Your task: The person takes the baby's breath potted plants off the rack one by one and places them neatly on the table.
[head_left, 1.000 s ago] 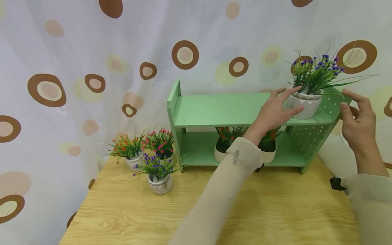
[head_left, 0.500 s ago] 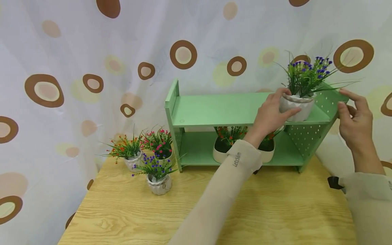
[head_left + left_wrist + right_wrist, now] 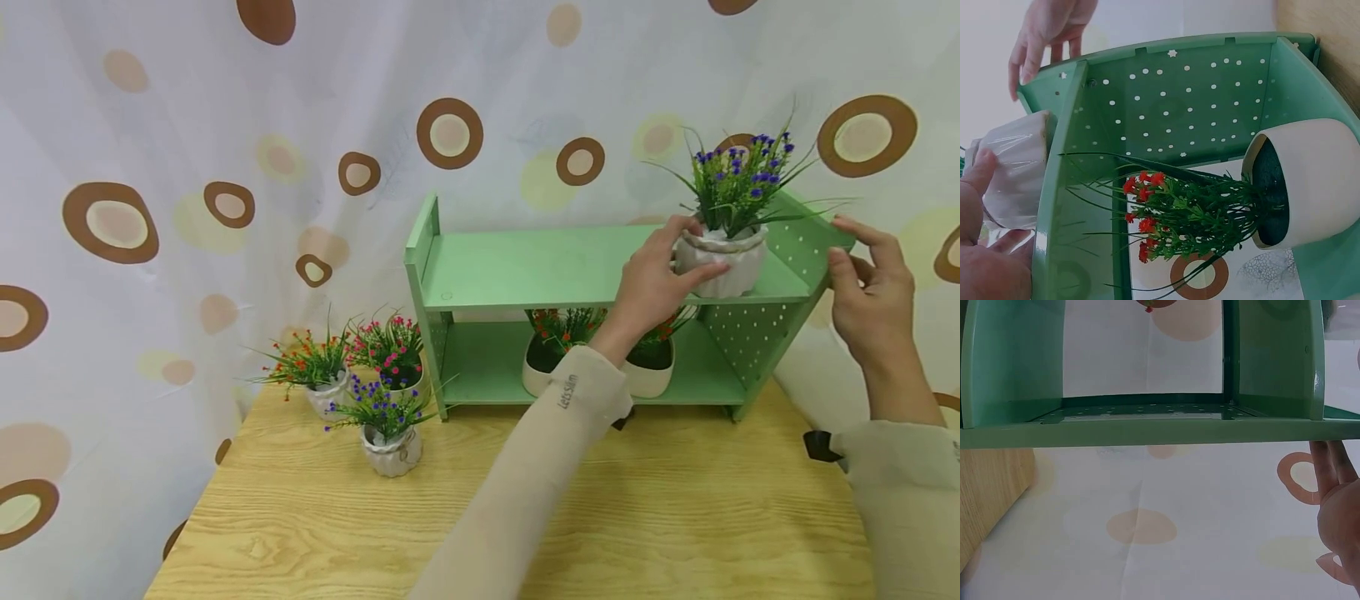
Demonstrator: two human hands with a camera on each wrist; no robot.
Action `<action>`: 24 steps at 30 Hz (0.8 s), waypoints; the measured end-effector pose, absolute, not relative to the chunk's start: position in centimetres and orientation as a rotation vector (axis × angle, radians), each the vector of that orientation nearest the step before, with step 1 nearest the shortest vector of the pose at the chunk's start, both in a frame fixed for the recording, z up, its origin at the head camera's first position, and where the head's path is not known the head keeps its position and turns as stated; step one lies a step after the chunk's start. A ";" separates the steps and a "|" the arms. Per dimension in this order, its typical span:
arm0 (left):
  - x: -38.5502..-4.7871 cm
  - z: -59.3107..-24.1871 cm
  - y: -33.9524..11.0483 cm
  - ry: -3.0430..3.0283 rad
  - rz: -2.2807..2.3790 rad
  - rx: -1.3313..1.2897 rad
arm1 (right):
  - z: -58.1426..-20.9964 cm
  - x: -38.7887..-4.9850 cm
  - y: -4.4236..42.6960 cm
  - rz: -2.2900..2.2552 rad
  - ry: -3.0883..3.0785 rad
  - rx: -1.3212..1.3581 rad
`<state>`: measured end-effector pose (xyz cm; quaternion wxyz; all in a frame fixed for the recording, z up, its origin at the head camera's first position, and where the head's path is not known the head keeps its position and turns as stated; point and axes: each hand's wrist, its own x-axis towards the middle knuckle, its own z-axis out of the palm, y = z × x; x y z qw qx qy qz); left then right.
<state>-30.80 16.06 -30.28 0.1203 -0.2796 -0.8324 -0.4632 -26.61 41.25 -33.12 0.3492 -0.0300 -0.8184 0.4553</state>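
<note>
On the right part of the green shelf's (image 3: 525, 258) top board stands a white ruffled flower pot (image 3: 738, 271) with purple flowers and long grass blades. My left hand (image 3: 652, 275) grips this pot from its left side, thumb across the front and fingers at the rim. Close up, the left wrist view has the pot (image 3: 1019, 162) on its side because of the camera's tilt. My right hand (image 3: 877, 308) holds the upper front corner of the shelf's right side panel. Its fingers (image 3: 1325, 465) touch the panel's outer face in the right wrist view.
Two cream pots (image 3: 648, 379) with red flowers stand on the lower board, partly behind my left forearm. Left of the shelf, pots with orange (image 3: 326, 396), pink (image 3: 405, 379) and purple flowers (image 3: 393, 454) cluster on the wooden table (image 3: 300, 533). Behind hangs a dotted curtain (image 3: 510, 67).
My left fingers have closed on the white flower pot, and the pot has shifted slightly left along the top board. The right hand stays at the side panel.
</note>
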 end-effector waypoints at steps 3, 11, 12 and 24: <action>-30.7 -30.5 15.6 -2.404 -1.389 -0.827 | -33.2 -26.6 41.2 1.176 -2.127 -0.092; -30.9 -30.6 13.8 -2.292 -1.444 -0.894 | -33.0 -26.6 41.0 1.197 -2.106 -0.108; -30.9 -30.5 13.6 -2.279 -1.447 -0.899 | -33.0 -26.6 41.0 1.197 -2.105 -0.108; -30.0 -30.8 10.5 -2.188 -1.611 -0.875 | -33.2 -26.5 40.9 1.162 -2.148 -0.140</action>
